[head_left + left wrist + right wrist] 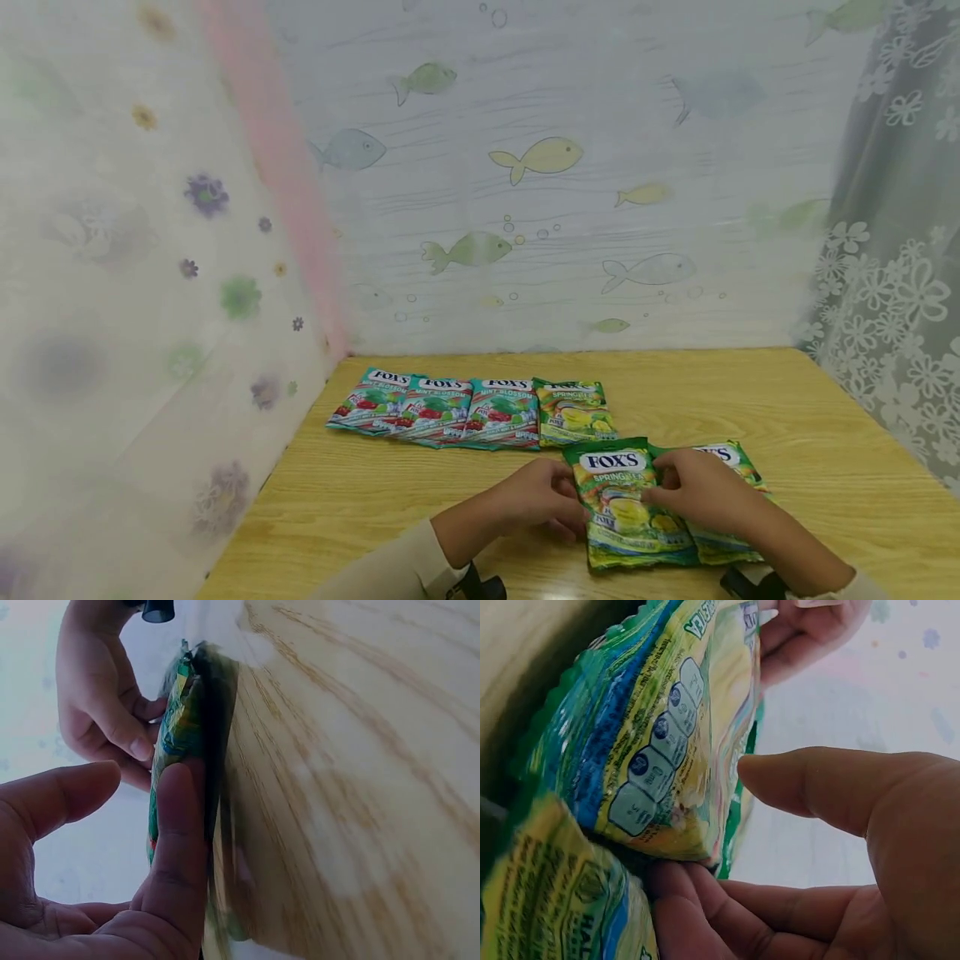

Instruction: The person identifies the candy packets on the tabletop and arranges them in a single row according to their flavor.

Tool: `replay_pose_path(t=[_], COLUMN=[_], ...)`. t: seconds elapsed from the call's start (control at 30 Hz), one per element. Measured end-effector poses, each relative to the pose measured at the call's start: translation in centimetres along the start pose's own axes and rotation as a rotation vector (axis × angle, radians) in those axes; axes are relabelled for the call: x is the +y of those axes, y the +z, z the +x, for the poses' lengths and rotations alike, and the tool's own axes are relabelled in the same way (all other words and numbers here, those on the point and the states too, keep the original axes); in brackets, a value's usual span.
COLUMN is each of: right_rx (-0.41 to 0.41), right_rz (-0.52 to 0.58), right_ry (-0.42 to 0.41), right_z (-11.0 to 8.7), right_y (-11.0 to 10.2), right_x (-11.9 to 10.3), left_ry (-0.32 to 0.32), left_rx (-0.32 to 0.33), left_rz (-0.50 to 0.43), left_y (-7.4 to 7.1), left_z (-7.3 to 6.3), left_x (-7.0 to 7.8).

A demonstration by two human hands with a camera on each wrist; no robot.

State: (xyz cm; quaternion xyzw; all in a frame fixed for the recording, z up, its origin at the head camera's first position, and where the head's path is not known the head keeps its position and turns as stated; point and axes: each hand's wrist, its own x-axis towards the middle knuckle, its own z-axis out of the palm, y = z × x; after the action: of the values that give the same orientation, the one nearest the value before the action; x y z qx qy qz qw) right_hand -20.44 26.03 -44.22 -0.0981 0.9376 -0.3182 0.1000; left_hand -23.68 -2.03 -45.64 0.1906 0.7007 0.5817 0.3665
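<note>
In the head view, a green and yellow Fox's Spring Tea candy bag (618, 521) lies near the table's front, label up, between both hands. It overlaps a second Spring Tea bag (720, 546) on its right. My left hand (536, 500) is at its left edge; in the left wrist view an extended finger (178, 810) lies along that edge, thumb apart. My right hand (701, 492) reaches over the second bag and holds the front bag's right edge. The right wrist view has its thumb (802, 776) at the front bag and its fingertips (675, 889) tucked in where the bags meet.
Behind the hands, three teal Mint Blossom bags (502, 412) overlap in a row, with another Spring Tea bag (573, 412) at their right end. The wooden table (360, 508) meets a fish-patterned backdrop (555, 250) behind and a flowered sheet (150, 350) on the left.
</note>
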Motion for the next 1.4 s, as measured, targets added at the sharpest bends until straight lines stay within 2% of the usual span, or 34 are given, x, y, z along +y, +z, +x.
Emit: replay_pose_path(t=[0.3,0.43,0.73,1.13,1.4], right_rx=[0.024,0.058,0.123,0.163,0.231], right_rz=[0.036,0.026,0.077,0.160,0.111], right_ry=[-0.009,-0.003,-0.015,-0.046,-0.084], right_z=[-0.3,-0.5,-1.0,-1.0,-0.7], right_y=[0.2,0.1,-0.9,-2.8,-4.0], right_x=[0.1,0.1,-0.5,-0.9,-0.8], left_ry=[0.024,0.035,0.042,0.108,0.152], left_rx=[0.011,0.018,0.099,0.176,0.206], left_rz=[0.020,-0.020,0.017,0.054,0.065], left_y=[0.3,0.2,0.2,-0.3,-0.3], left_z=[-0.4,-0.6,-1.0,0.2,1.0], left_x=[0.2,0.3,1.3,2.3,3.5])
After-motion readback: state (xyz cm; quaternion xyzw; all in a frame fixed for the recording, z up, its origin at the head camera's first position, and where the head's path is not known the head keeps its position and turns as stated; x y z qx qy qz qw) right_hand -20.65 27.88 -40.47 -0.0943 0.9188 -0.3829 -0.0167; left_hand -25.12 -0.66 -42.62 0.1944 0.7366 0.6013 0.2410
